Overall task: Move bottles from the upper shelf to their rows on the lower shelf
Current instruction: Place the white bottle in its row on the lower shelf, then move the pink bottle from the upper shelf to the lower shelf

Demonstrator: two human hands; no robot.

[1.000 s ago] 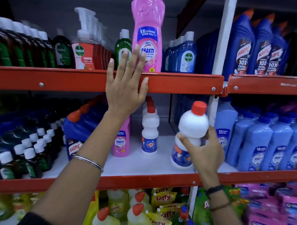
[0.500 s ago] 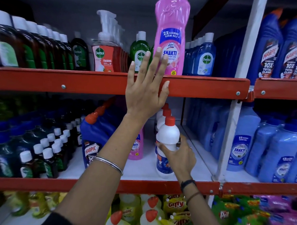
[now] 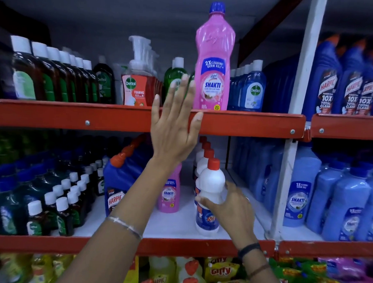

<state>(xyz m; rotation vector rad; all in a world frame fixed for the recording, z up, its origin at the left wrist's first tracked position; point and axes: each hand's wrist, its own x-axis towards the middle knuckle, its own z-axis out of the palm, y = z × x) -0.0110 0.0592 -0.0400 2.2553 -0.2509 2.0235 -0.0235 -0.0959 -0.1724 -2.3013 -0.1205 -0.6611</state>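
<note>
A tall pink Shakti bottle [image 3: 213, 63] with a blue cap stands at the front edge of the upper shelf [image 3: 246, 123]. My left hand [image 3: 174, 123] is raised flat against that shelf's red rim, fingers spread, just left of the pink bottle and not touching it. My right hand [image 3: 229, 207] grips a white bottle with a red cap [image 3: 209, 198], which stands on the lower shelf [image 3: 177, 224] at the front of a row of like white bottles [image 3: 204, 150]. A smaller pink Shakti bottle [image 3: 169, 194] stands on the lower shelf behind my left forearm.
Brown Dettol bottles [image 3: 56, 75], a foaming pump bottle [image 3: 136, 83], green and blue Dettol bottles [image 3: 253, 88] fill the upper shelf. Blue Harpic bottles [image 3: 119, 181] and small dark bottles [image 3: 67, 200] stand lower left. Pale blue Shakti bottles [image 3: 337, 201] fill the right bay past a white upright [image 3: 293, 124].
My right hand has carried the white bottle left from the open shelf area and set it down at the front of the white row. My left hand has stayed on the upper rim.
</note>
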